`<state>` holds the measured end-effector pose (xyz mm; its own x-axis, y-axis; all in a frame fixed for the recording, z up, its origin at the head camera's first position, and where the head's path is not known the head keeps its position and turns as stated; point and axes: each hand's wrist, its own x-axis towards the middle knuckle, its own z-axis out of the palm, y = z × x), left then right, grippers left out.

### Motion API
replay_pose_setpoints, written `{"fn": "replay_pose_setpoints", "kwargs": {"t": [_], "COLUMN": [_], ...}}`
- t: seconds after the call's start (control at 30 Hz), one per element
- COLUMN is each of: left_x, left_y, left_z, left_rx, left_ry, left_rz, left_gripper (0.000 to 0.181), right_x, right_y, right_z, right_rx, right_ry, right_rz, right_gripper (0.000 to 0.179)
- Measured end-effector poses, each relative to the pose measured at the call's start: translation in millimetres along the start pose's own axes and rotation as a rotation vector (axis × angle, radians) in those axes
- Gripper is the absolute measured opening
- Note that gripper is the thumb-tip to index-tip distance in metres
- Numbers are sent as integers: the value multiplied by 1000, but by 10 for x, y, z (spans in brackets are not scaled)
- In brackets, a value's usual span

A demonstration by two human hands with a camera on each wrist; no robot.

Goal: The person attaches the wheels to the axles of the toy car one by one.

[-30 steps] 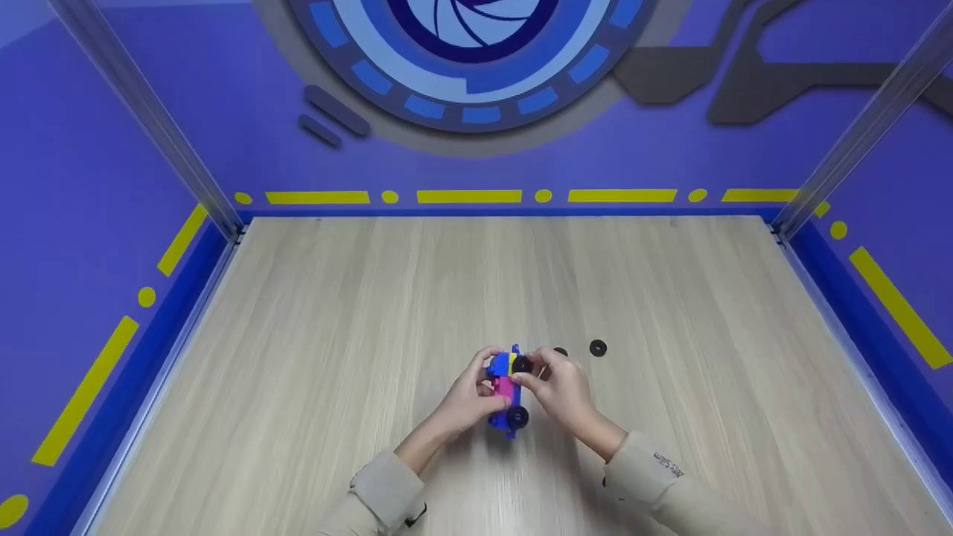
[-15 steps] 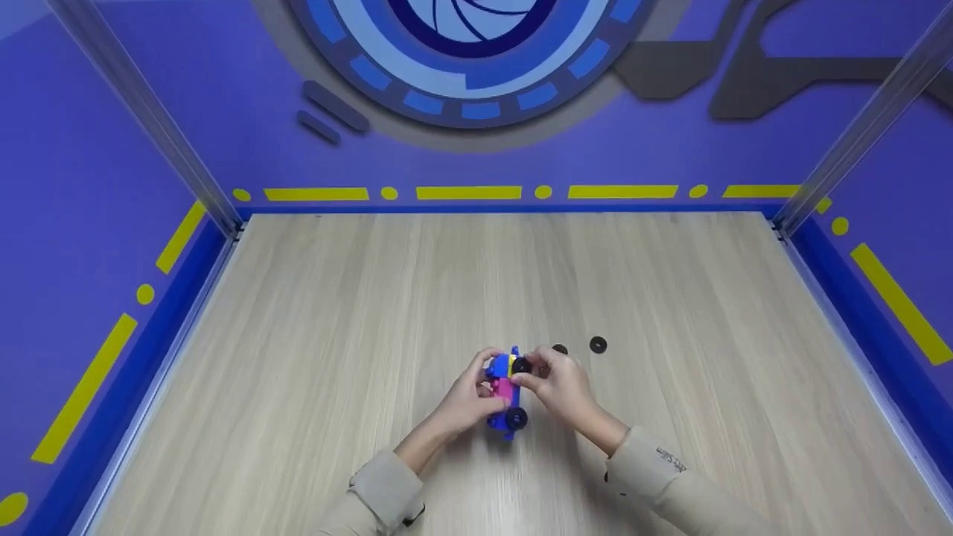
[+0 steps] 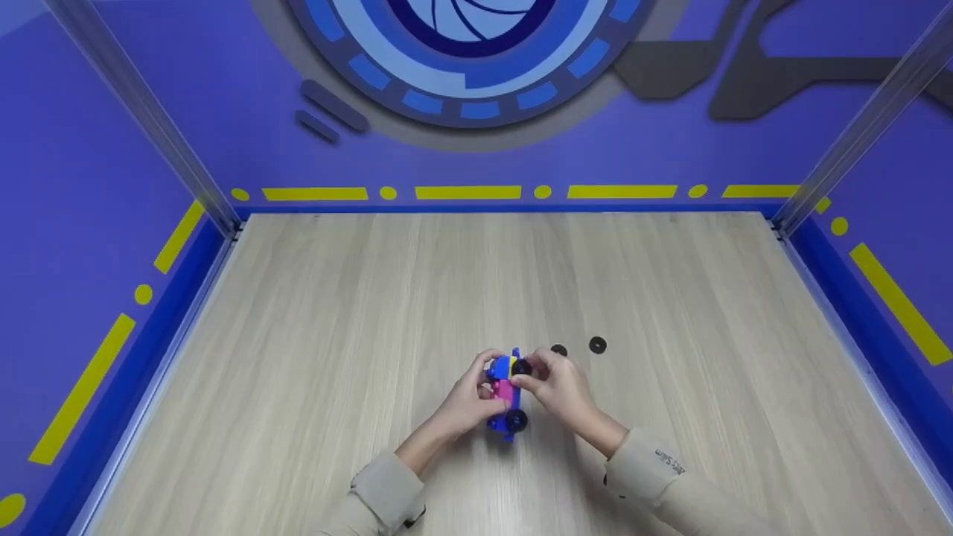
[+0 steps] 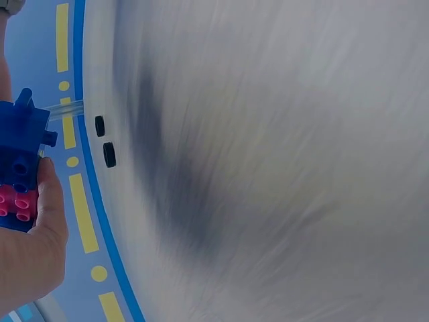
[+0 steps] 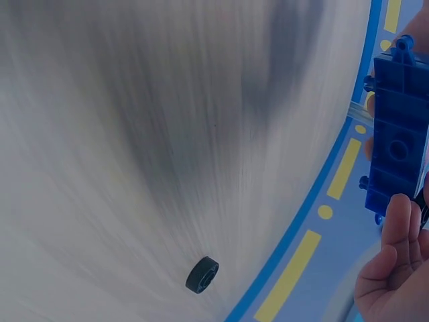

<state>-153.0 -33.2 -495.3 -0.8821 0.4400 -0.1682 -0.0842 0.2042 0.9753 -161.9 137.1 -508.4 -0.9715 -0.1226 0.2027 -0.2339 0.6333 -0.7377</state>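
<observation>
Between the two hands is a toy car (image 3: 504,392) of blue, pink and yellow building blocks, held above the table. My left hand (image 3: 470,402) grips it from the left side, thumb along the pink block. Black wheels sit on its right side: a far wheel (image 3: 522,368) and a near wheel (image 3: 516,420). My right hand (image 3: 560,388) pinches the far wheel between thumb and fingers, at the car's side. The right wrist view shows the car's blue underside (image 5: 399,127), with small axle stubs bare along one edge. Studs on the pink block (image 4: 21,202) show in the left wrist view.
Two loose black wheels lie on the wooden table beyond the right hand: one wheel (image 3: 598,345) stands apart, the other wheel (image 3: 559,350) is close to the knuckles. Purple-blue panels (image 3: 476,167) with yellow marks enclose the table at the back and sides.
Both hands keep nearly the same place and grip. The near end of the toy car has shifted very slightly towards the person.
</observation>
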Motion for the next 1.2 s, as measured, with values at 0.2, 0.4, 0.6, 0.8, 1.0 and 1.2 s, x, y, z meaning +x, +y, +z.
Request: {"fn": "replay_pose_setpoints", "kwargs": {"t": [0.2, 0.4, 0.6, 0.8, 1.0, 1.2], "left_x": [6, 1, 3, 100, 131, 55], "left_y": [-13, -3, 6, -183, -251, -81], "left_z": [0, 4, 11, 27, 28, 13], "left_rx": [3, -1, -37, -79, -65, -72], "left_ry": [2, 3, 0, -4, 17, 16], "left_rz": [7, -6, -3, -4, -1, 16], "left_gripper": [61, 62, 62, 63, 64, 65], "right_x": [0, 3, 2, 0, 7, 1], "right_y": [6, 47, 103, 130, 140, 123], "right_z": [11, 29, 41, 45, 56, 82], "right_rx": [4, 60, 146, 221, 255, 294], "right_ry": [15, 41, 45, 34, 45, 67], "right_rz": [-15, -31, -27, 16, 14, 31], "right_gripper": [20, 20, 20, 22, 22, 20]}}
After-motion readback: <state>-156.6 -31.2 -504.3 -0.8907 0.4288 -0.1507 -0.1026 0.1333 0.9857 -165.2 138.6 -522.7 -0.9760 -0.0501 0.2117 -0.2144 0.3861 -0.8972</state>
